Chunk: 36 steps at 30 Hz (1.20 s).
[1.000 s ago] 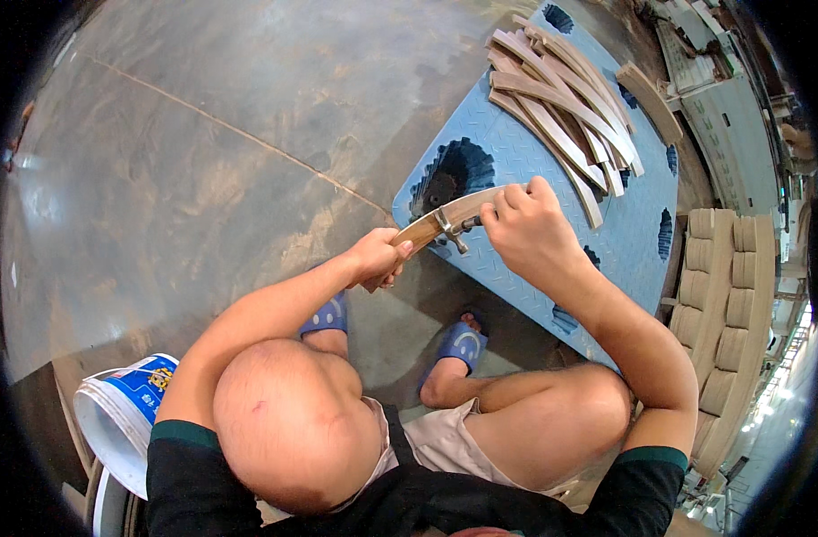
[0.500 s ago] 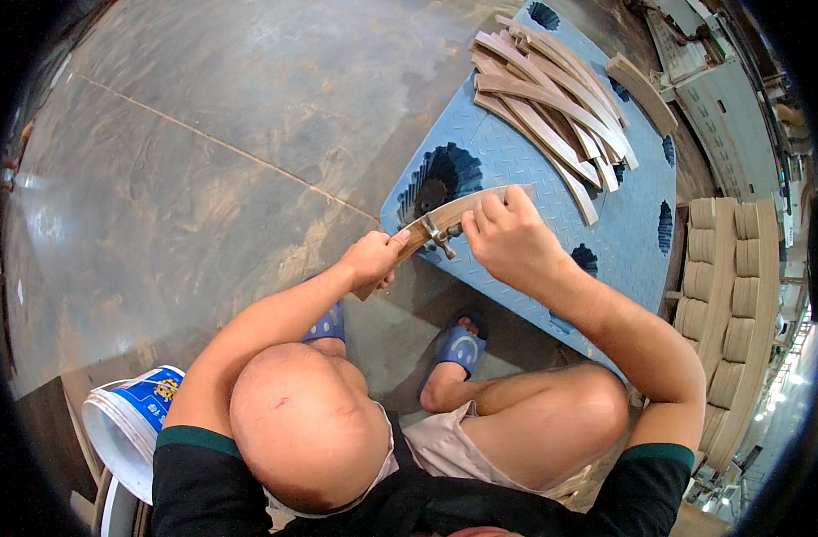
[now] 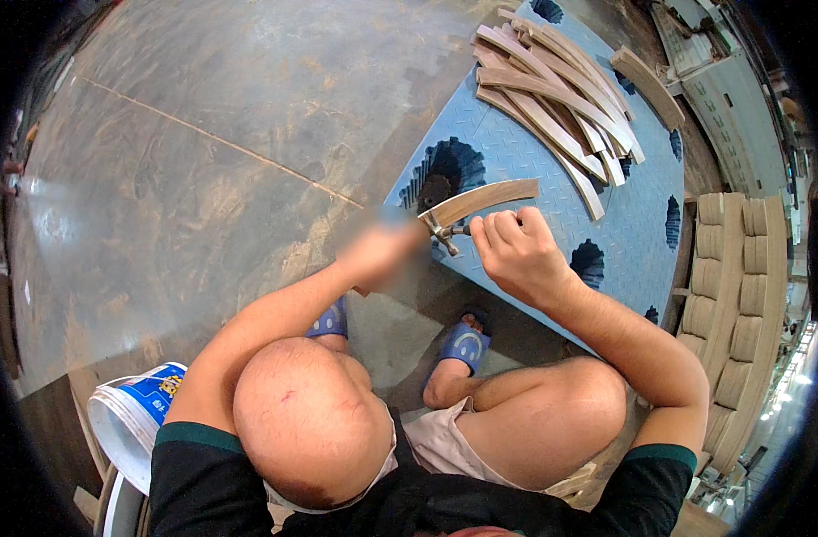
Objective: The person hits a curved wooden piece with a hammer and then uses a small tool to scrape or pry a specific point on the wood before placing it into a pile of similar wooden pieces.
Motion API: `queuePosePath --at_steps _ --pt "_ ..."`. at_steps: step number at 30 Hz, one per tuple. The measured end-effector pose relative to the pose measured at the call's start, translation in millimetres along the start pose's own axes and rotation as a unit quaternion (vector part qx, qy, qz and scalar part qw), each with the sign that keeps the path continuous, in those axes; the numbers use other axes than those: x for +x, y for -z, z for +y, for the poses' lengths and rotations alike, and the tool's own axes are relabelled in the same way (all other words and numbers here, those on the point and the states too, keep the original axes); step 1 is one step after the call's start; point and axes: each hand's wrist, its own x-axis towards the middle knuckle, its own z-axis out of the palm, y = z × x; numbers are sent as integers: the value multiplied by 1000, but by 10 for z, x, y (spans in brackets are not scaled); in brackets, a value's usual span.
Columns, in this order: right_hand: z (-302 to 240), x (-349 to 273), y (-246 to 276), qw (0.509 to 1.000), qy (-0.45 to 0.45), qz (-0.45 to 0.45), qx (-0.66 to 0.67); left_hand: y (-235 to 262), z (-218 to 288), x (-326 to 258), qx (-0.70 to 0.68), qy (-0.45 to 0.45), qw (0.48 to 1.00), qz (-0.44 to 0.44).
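1. Right hand [image 3: 524, 253] has dropped just below the curved brown wooden strip [image 3: 485, 198], grip closed on a dark-handled metal tool [image 3: 445, 234].
2. Blurred left hand [image 3: 382, 252] clasps the strip's lower end; its axis slants up-right.

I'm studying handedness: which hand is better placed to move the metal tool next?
Probably the right hand: its grip is on the tool; the left hand, though blurred, appears busy holding the strip.
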Motion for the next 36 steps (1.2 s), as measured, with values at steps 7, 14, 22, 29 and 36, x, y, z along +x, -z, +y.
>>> queuePosePath --at_steps 7,14,22,29,36 --pt "135 145 52 998 52 -19 -26 14 39 -106 22 -97 995 8" --pt "258 498 135 983 120 -129 -59 33 63 -177 -15 -115 993 14" --pt "210 919 23 961 206 -175 -53 20 114 -143 -15 -99 995 5" --pt "749 628 -193 980 81 -168 64 124 36 -99 -43 -28 998 -25" --pt "519 -566 -484 749 -306 -223 543 114 -205 0 -73 -55 993 -79"
